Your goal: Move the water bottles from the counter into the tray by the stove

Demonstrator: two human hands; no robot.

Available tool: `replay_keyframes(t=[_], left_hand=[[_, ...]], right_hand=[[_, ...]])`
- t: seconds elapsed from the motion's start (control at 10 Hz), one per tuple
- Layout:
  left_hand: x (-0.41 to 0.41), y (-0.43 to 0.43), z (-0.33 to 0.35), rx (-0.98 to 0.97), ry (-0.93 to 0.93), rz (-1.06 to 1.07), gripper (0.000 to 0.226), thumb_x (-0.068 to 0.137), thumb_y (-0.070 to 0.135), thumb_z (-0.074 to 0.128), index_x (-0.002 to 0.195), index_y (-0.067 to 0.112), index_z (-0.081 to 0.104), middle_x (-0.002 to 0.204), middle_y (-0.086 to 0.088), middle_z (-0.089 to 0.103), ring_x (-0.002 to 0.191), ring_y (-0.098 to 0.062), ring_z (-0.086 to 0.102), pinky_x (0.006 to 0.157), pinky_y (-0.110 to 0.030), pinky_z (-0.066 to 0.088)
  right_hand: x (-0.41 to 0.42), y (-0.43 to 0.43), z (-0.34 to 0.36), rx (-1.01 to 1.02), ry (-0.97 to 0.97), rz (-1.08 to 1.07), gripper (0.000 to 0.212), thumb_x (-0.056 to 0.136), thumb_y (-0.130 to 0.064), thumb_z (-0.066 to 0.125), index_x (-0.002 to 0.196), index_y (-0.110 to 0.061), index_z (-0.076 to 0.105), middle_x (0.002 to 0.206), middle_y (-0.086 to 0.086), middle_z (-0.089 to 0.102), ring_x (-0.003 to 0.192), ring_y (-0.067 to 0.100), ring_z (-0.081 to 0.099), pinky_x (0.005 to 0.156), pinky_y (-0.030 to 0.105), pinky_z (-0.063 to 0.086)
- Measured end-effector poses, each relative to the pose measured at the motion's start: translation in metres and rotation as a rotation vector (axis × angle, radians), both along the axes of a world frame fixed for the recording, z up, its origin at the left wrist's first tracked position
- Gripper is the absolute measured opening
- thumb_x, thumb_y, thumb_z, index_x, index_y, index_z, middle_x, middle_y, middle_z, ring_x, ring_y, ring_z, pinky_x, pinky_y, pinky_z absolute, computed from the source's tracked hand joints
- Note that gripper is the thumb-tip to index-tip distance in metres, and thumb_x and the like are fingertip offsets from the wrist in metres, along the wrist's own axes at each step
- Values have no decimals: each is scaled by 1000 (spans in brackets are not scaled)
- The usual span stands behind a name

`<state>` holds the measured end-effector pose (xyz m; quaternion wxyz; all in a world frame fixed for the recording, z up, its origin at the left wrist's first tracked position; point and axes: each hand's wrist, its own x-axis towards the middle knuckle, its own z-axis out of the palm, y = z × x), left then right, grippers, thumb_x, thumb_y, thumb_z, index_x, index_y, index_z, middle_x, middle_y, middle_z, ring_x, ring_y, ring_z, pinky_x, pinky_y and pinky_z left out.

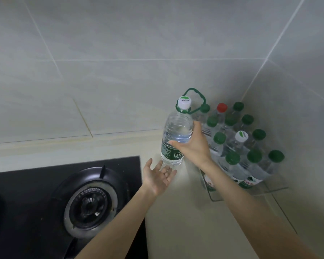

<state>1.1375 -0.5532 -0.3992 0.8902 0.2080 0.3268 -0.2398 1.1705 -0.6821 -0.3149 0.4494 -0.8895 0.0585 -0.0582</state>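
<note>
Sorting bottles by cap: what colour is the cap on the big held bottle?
The cap is white with a green mark; head view.

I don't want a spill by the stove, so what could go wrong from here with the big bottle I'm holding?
1. Only the right hand holds the big bottle, around its middle. The left hand is merely open beneath it, so the grip might slip.
2. The tray looks packed with small bottles, so squeezing this one in could topple some.

Head camera looks steeply down, close over counter point(176, 212) and tiled corner.
</note>
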Motion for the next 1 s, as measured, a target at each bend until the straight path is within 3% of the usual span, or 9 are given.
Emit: replay_keyframes(t=[0.2, 0.4, 0.5, 0.6, 0.7, 0.8, 0.9, 1.0], left_hand=[[40, -2, 0, -5, -5, -4, 59, 96, 47, 40, 146, 16, 35, 149, -18, 37, 136, -29, 39, 106, -44, 40], [66, 0, 1, 3, -8, 6, 61, 96, 49, 39, 147, 17, 33, 151, -19, 33, 140, -29, 33, 109, -44, 38], [67, 1, 0, 5, -13, -5, 60, 96, 50, 39, 145, 16, 37, 145, -16, 42, 131, -28, 44, 110, -45, 37], [65, 1, 1, 9, -18, -13, 59, 95, 51, 39, 143, 16, 39, 147, -12, 40, 133, -27, 42, 109, -48, 36], [59, -2, 5, 30, -28, -11, 51, 96, 47, 40, 137, 17, 44, 133, -14, 50, 115, -27, 49, 105, -47, 40], [50, 2, 8, 44, -37, 28, 44, 98, 41, 41, 137, 20, 41, 131, -12, 55, 111, -30, 53, 98, -47, 45], [39, 20, 18, 120, -77, -10, 41, 99, 38, 41, 137, 22, 44, 132, -8, 59, 113, -32, 56, 102, -46, 43], [33, 35, 30, 243, -157, -47, 39, 100, 33, 40, 137, 21, 45, 125, -5, 62, 111, -30, 58, 100, -45, 43]], right_hand=[[42, -2, -2, -13, -12, 16, 78, 60, -45, 83, 119, -26, 35, 120, 1, 59, 113, 21, 56, 94, 40, 49], [70, 2, -6, 15, -23, 18, 74, 63, -42, 84, 117, -28, 36, 119, -1, 60, 111, 20, 57, 93, 35, 48], [73, 2, -7, 9, -42, 13, 73, 63, -41, 85, 117, -27, 38, 117, -4, 61, 109, 19, 58, 91, 34, 48], [69, 1, -11, 38, -42, 10, 75, 64, -42, 84, 121, -27, 38, 118, -3, 61, 110, 19, 58, 93, 37, 49], [65, 6, -17, 63, -50, -20, 84, 66, -41, 82, 134, -23, 36, 129, 0, 57, 122, 20, 52, 102, 39, 45], [59, 8, -23, 123, -106, -28, 81, 71, -34, 81, 139, -23, 37, 136, -1, 53, 128, 19, 48, 108, 41, 41], [52, 6, -26, 178, -152, -30, 65, 77, -16, 75, 134, -24, 43, 130, -4, 56, 118, 18, 55, 100, 44, 48], [48, 4, -27, 298, -89, -80, 45, 81, -8, 70, 121, -15, 51, 126, 4, 57, 110, 18, 58, 96, 42, 51]])
